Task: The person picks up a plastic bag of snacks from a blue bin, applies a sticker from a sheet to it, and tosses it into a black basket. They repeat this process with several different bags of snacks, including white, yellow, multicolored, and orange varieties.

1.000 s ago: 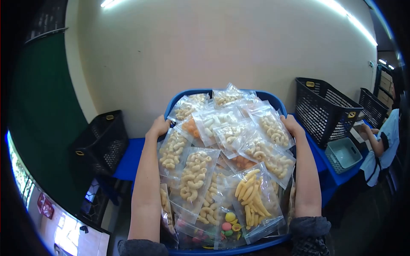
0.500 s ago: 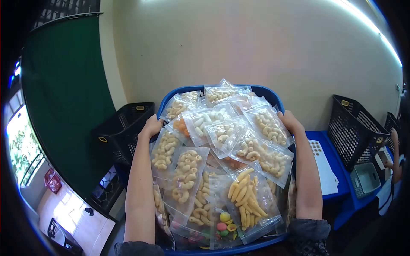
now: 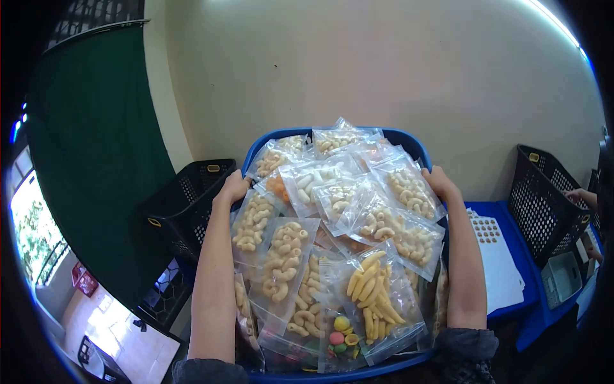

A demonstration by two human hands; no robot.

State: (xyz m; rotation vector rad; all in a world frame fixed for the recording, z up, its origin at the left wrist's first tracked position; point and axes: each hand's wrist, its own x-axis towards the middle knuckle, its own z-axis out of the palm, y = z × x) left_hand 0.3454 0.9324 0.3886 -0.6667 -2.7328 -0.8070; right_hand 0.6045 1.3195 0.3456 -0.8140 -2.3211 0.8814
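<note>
A blue plastic tub [image 3: 407,139] heaped with clear snack packets fills the middle of the view. My left hand [image 3: 234,187] is closed on its left side, and my right hand [image 3: 440,183] grips the right side. Most of my fingers are hidden behind the packets and the rim. Many packets hold pale, curled macaroni-like pieces [image 3: 281,261]. One near the front has yellow stick-shaped pieces [image 3: 377,294], and beside it lies a packet of coloured round pieces [image 3: 343,334]. A packet of white pieces [image 3: 318,178] rests higher on the heap.
Left of the tub stands a black crate [image 3: 185,200] before a green curtain [image 3: 89,147]. On the right, a blue-covered table [image 3: 499,210] bears sticker sheets [image 3: 502,275], a tall black basket [image 3: 550,205] and a grey basket [image 3: 563,281]. Another person's hand [image 3: 581,196] touches the black basket.
The table and baskets at right have shifted rightward in view, showing more of the sticker sheets. The other person's hand has moved to the black basket. My hands keep their hold on the tub.
</note>
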